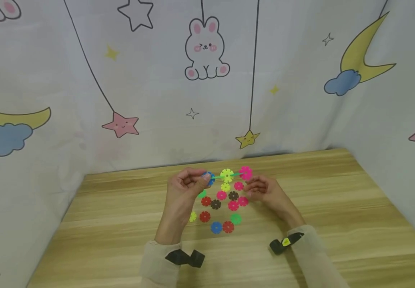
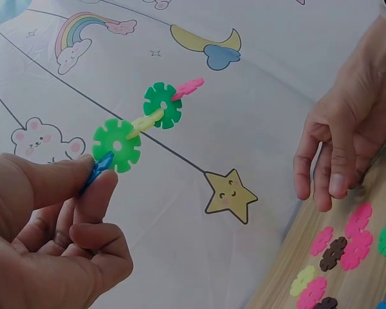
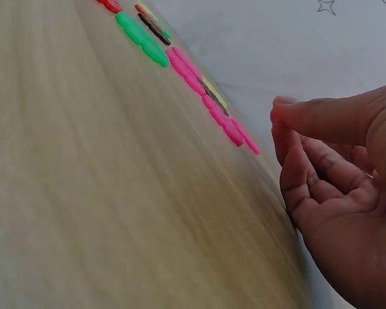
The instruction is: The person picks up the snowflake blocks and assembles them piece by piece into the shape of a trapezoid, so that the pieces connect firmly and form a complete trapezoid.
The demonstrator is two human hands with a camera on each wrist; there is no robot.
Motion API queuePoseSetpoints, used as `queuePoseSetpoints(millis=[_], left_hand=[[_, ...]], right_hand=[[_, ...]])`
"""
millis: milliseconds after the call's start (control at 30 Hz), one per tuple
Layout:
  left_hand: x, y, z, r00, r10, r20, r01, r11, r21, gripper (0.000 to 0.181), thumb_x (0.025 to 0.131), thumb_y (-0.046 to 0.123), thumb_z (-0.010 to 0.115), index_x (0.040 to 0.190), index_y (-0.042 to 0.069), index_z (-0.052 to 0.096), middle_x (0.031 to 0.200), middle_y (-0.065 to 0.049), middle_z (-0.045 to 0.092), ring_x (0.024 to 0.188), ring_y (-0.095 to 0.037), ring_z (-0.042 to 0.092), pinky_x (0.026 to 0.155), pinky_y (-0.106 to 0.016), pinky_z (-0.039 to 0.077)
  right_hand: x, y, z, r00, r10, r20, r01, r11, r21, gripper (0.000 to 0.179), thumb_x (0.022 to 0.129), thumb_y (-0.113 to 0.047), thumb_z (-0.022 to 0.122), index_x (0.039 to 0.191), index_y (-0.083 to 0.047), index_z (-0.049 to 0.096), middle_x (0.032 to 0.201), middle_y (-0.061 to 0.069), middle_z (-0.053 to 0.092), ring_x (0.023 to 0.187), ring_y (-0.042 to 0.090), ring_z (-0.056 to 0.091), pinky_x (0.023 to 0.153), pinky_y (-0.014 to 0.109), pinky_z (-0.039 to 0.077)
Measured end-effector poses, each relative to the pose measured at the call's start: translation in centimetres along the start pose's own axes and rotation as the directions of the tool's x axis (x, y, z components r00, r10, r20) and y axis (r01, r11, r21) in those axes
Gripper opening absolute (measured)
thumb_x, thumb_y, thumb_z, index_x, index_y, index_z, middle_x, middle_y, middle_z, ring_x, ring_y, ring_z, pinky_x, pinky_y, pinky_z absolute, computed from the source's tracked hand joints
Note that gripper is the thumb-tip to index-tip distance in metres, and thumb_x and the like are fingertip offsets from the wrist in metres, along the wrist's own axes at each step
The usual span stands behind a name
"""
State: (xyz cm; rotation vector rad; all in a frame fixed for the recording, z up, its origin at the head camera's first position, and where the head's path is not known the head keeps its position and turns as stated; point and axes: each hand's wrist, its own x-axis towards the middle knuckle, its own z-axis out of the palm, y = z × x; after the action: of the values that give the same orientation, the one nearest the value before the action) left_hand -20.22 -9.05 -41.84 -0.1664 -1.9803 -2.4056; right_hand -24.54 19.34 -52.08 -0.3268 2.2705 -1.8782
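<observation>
In the head view my left hand (image 1: 183, 200) pinches the blue notched disc (image 1: 211, 178) at one end of a chain of interlocking plastic discs. From there the chain runs through a green disc (image 2: 117, 146), a yellow disc (image 2: 145, 122), another green disc (image 2: 162, 105) and a pink disc (image 2: 188, 88) at the far end. The chain is held above the table. My right hand (image 1: 266, 194) hovers beside the pink end with loosely bent fingers and nothing in them; the left wrist view shows its fingers pointing down, apart from the chain.
Several loose notched discs lie flat on the wooden table (image 1: 121, 236) beneath and in front of the hands, among them a red disc (image 1: 205, 217), a blue disc (image 1: 216, 227) and a green disc (image 1: 235, 219). A white printed curtain (image 1: 164, 92) stands behind the table and along its sides.
</observation>
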Motion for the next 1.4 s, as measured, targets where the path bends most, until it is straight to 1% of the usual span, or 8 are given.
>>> queuePoseSetpoints(millis=[233, 400, 533, 800, 900, 1067, 1167, 1400], left_hand=[[0.0, -0.1, 0.1, 1.0, -0.005, -0.007, 0.005, 1.0, -0.006, 0.017, 0.098, -0.003, 0.075, 0.113, -0.008, 0.071, 0.082, 0.006, 0.078, 0.075, -0.011, 0.078, 0.076, -0.021, 0.064], [0.1, -0.2, 0.2, 1.0, 0.0, -0.011, 0.0, 1.0, -0.015, 0.016, 0.097, -0.003, 0.075, 0.113, -0.008, 0.071, 0.082, 0.006, 0.078, 0.076, -0.012, 0.078, 0.076, -0.022, 0.064], [-0.1, -0.3, 0.2, 1.0, -0.009, -0.013, 0.009, 0.999, -0.031, 0.016, 0.097, -0.004, 0.074, 0.113, -0.007, 0.071, 0.083, 0.004, 0.078, 0.076, -0.013, 0.077, 0.077, -0.023, 0.065], [-0.4, -0.6, 0.0, 1.0, -0.009, -0.007, 0.009, 1.0, -0.027, 0.018, 0.097, -0.004, 0.074, 0.114, -0.009, 0.07, 0.084, 0.005, 0.079, 0.076, -0.012, 0.077, 0.076, -0.022, 0.065], [-0.4, -0.6, 0.0, 1.0, -0.01, -0.011, 0.01, 1.0, -0.025, 0.018, 0.097, -0.004, 0.074, 0.114, -0.009, 0.071, 0.084, 0.005, 0.079, 0.076, -0.012, 0.078, 0.076, -0.022, 0.064], [-0.4, -0.5, -0.1, 1.0, -0.016, -0.023, 0.015, 1.0, -0.015, 0.017, 0.097, -0.003, 0.075, 0.113, -0.008, 0.072, 0.083, 0.005, 0.079, 0.076, -0.013, 0.077, 0.074, -0.022, 0.064], [-0.3, -0.3, -0.2, 1.0, -0.014, -0.026, 0.013, 1.0, -0.012, 0.017, 0.097, -0.003, 0.076, 0.112, -0.007, 0.072, 0.084, 0.005, 0.079, 0.076, -0.013, 0.077, 0.074, -0.022, 0.064], [-0.2, -0.1, -0.3, 1.0, -0.002, -0.021, 0.002, 1.0, -0.001, 0.017, 0.097, -0.003, 0.075, 0.113, -0.008, 0.071, 0.084, 0.005, 0.078, 0.075, -0.011, 0.076, 0.074, -0.022, 0.063]], right_hand=[[-0.2, 0.4, 0.1, 0.998, -0.044, 0.042, 0.048, 0.993, -0.103, 0.045, 0.092, -0.004, 0.082, 0.134, -0.003, 0.064, 0.126, 0.02, 0.075, 0.095, 0.012, 0.067, 0.084, 0.019, 0.059], [-0.2, 0.3, 0.4, 0.991, -0.104, 0.08, 0.123, 0.95, -0.287, 0.047, 0.088, -0.01, 0.089, 0.131, -0.009, 0.069, 0.117, 0.011, 0.079, 0.078, 0.011, 0.058, 0.068, 0.02, 0.053], [-0.3, 0.3, 0.8, 0.99, -0.116, 0.082, 0.136, 0.937, -0.321, 0.045, 0.088, -0.007, 0.088, 0.129, -0.01, 0.071, 0.112, 0.009, 0.075, 0.082, 0.013, 0.06, 0.071, 0.021, 0.054], [-0.6, 0.2, 1.1, 0.994, -0.085, 0.067, 0.099, 0.962, -0.254, 0.045, 0.089, -0.004, 0.086, 0.13, -0.011, 0.07, 0.105, 0.008, 0.071, 0.093, 0.02, 0.067, 0.083, 0.024, 0.059], [-0.6, -0.4, 0.9, 0.996, -0.071, 0.055, 0.081, 0.977, -0.196, 0.041, 0.093, -0.002, 0.081, 0.131, -0.004, 0.068, 0.107, 0.012, 0.073, 0.097, 0.022, 0.07, 0.088, 0.024, 0.061], [-0.6, -2.0, 0.3, 0.992, -0.128, 0.016, 0.128, 0.986, -0.107, 0.036, 0.096, 0.0, 0.077, 0.129, 0.005, 0.065, 0.11, 0.016, 0.075, 0.098, 0.014, 0.074, 0.089, 0.024, 0.063], [-0.8, -3.0, 0.0, 0.985, -0.171, -0.014, 0.17, 0.984, -0.056, 0.034, 0.095, 0.0, 0.078, 0.126, 0.005, 0.066, 0.106, 0.01, 0.077, 0.095, 0.009, 0.076, 0.088, 0.025, 0.065], [-1.6, -4.8, -0.3, 0.981, -0.182, -0.07, 0.185, 0.982, 0.031, 0.032, 0.094, -0.006, 0.082, 0.121, 0.007, 0.07, 0.099, -0.01, 0.081, 0.091, 0.011, 0.08, 0.084, 0.03, 0.068]])
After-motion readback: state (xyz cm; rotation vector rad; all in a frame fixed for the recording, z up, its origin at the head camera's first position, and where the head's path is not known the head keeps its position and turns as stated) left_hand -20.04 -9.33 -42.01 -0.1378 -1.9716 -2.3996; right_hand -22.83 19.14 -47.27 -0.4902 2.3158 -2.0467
